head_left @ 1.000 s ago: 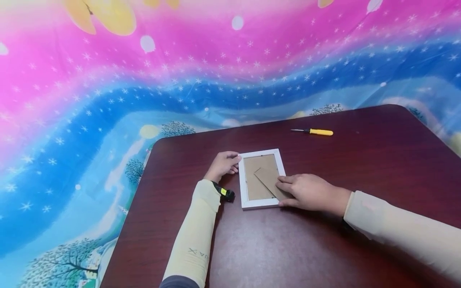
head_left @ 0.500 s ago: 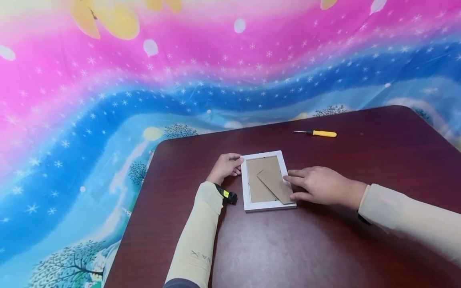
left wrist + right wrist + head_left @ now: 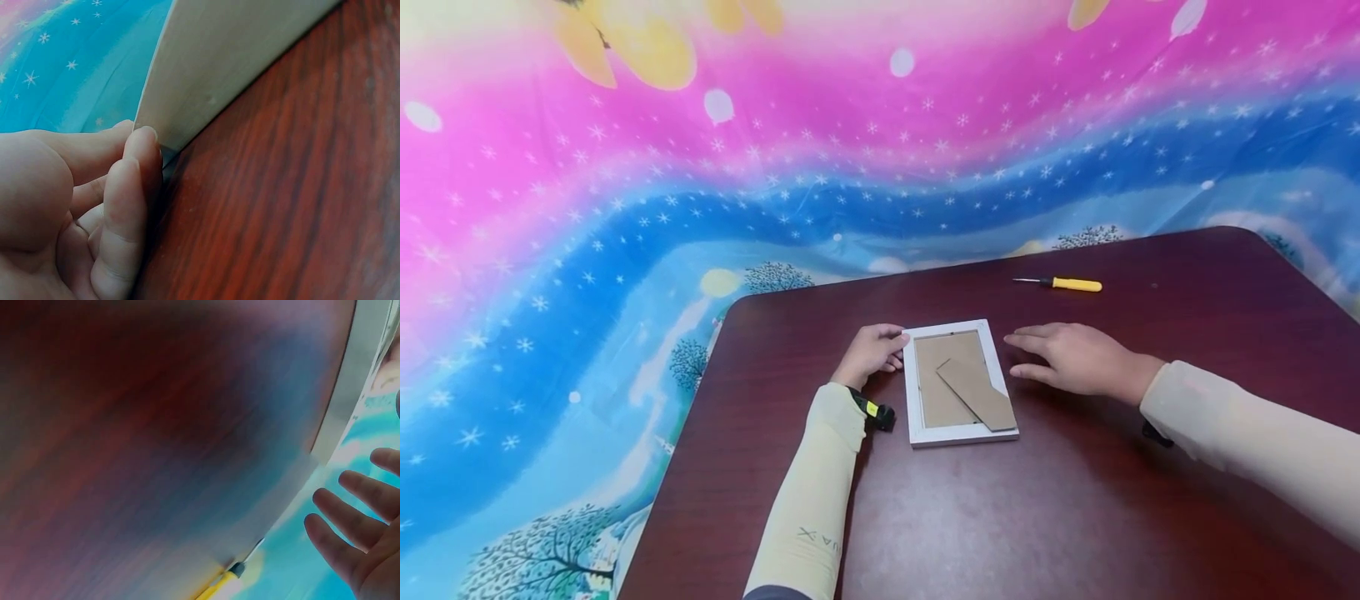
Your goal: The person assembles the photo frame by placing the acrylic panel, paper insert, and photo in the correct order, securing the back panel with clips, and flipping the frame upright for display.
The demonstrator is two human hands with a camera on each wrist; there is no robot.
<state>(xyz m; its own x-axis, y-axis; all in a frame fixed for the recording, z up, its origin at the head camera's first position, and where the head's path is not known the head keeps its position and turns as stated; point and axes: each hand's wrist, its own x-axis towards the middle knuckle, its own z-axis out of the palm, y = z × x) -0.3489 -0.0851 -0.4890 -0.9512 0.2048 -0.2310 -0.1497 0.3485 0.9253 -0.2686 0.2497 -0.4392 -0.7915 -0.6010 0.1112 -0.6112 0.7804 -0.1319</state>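
- Since half a second ago: right hand (image 3: 1071, 357) draws away from the support leg (image 3: 977, 387); picture frame (image 3: 955, 435) essentially in place.
- Picture frame lies back up on the table (image 3: 1075, 517), brown backing board (image 3: 940, 404) showing; leg slants across it, wide end over the white border.
- Left hand (image 3: 871, 354) pinches the far left corner.
- Right hand: fingers extended, apart, just beside the right edge, touching nothing.
- My judgement: a light, steady left grip suits work on the back; the leg looks thin, so avoid forcing it.
- Yellow-handled screwdriver (image 3: 1075, 285) lies beyond, unheld.
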